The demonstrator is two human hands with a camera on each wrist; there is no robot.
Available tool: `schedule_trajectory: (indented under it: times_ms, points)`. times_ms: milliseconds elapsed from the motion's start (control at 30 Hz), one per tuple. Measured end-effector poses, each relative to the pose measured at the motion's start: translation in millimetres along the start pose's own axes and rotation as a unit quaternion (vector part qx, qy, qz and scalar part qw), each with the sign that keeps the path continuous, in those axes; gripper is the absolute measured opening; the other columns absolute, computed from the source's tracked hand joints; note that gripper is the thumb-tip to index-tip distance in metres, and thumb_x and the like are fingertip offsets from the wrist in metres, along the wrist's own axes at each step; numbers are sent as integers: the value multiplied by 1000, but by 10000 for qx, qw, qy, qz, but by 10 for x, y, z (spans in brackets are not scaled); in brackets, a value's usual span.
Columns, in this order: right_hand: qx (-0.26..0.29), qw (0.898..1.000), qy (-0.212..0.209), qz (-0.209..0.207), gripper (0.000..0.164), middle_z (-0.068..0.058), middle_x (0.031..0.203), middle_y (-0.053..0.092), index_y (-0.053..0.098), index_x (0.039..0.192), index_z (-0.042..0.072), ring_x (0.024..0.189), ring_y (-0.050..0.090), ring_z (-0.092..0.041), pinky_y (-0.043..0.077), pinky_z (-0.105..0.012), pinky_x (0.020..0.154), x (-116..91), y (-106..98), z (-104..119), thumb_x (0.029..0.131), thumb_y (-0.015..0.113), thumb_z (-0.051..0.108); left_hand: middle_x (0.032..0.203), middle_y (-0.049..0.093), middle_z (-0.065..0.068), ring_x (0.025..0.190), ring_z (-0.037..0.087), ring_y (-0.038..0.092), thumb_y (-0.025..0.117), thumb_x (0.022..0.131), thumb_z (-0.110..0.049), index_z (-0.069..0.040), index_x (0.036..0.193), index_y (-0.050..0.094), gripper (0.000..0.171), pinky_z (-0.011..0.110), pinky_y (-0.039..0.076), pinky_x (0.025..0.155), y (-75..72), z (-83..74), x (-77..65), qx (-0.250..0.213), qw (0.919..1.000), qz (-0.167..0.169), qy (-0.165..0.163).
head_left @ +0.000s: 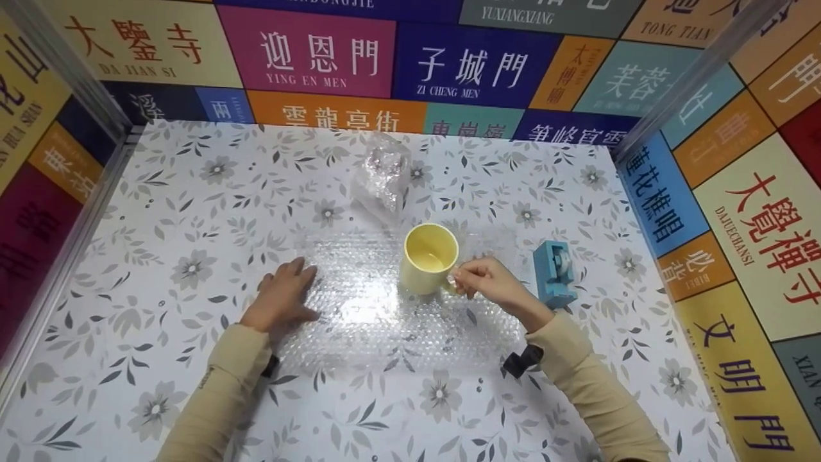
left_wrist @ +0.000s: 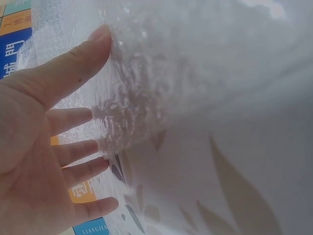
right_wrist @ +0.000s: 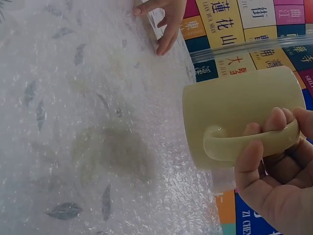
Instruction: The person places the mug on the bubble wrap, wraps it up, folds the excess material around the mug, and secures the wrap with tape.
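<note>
Two hands on either side of a pale yellow mug (head_left: 420,276), and the right hand (head_left: 490,279) has it, thumb and fingers pinching the handle (right_wrist: 222,147)! The mug sits up over the right-of-centre part of a bubble wrap sheet (head_left: 365,333), its base apart from the film in the right wrist view. Across at the sheet's left edge, the left hand (head_left: 282,295) lies wide, fingers spread and thumb well away from them, touching the film and holding nothing.

Look at the room: a broad stretch of tabletop (head_left: 160,333) runs from the left hand out to the left rail, and another strip lies in front of the sheet's near edge, between the sleeves. Tighter on the right, where a blue tape dispenser (head_left: 553,276) stands just beside the right wrist. Beyond the mug, a crumpled clear bundle (head_left: 383,179) sits near the sheet's far edge, with more tabletop reaching from there to the wall of lettered panels (head_left: 311,58).

Now the surfaces! The mug is a smooth, straight-sided cylinder with a round rim and a looped handle. The wrap is see-through and pimpled, throwing a bright glare in the middle; the bundle is all shiny wrinkles. The dispenser is a blocky, hard-edged piece, and grey leaves and flowers pattern the white tabletop.
</note>
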State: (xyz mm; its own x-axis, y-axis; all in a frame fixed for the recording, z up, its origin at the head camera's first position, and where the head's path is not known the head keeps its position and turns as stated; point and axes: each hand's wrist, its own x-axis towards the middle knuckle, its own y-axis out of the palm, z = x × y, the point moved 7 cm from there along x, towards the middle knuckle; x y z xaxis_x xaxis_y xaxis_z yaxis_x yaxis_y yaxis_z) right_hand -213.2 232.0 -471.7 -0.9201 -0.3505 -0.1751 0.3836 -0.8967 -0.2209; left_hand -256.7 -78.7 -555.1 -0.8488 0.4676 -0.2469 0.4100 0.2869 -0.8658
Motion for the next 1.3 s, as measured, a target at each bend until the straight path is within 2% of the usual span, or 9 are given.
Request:
schedule_trajectory:
  times_ms: [167,400,633,800,1033,1200,1300]
  points:
    - [-251,9993,-27,265,29,-2,66,56,55,80,-19,60,51,-11,46,-23,56,27,137,-82,92,49,7,144,21,25,129,43,19,79,66,-30,-3,138,35,89,65,14,97,-1,3,-3,-51,10000,3,-36]
    - [-271,9979,321,484,25,-5,67,58,57,81,-18,61,53,-14,48,-27,59,46,322,-230,91,50,4,143,23,25,129,42,20,79,65,-30,-3,138,36,89,64,16,97,-10,15,-12,-55,10000,-62,-51]
    - [-430,9973,345,492,25,-3,64,55,53,79,-21,58,49,-11,44,-24,57,-17,434,-106,91,48,0,142,24,27,128,43,22,80,64,-29,-1,136,37,89,66,16,96,-10,-2,0,-44,9999,-151,2]
    - [-445,9968,396,528,25,-8,66,58,55,81,-21,58,50,-10,44,-24,57,-49,489,-146,90,49,1,142,25,26,128,44,23,80,64,-31,-1,136,38,89,65,18,95,-11,11,-2,4,9998,-181,21]
    - [-386,9974,392,465,25,-35,78,56,57,83,-20,62,52,-14,49,-37,65,-81,493,-230,90,51,3,142,24,27,128,43,21,80,63,-30,-1,137,37,90,65,16,96,-13,19,-30,-141,9996,-219,58]
    - [-495,9973,349,423,26,-37,81,55,58,83,-19,64,53,-16,49,-47,69,-89,485,-239,90,51,5,143,21,28,128,45,20,79,65,-29,-1,136,37,87,65,16,97,-34,5,-68,-255,9993,-243,81]
    - [-562,9970,395,344,26,-34,80,57,59,82,-17,65,54,-18,48,-49,70,-99,468,-241,90,52,6,139,25,32,124,48,25,78,65,-27,0,134,40,83,63,20,96,-65,-23,-101,-310,9987,-368,136]
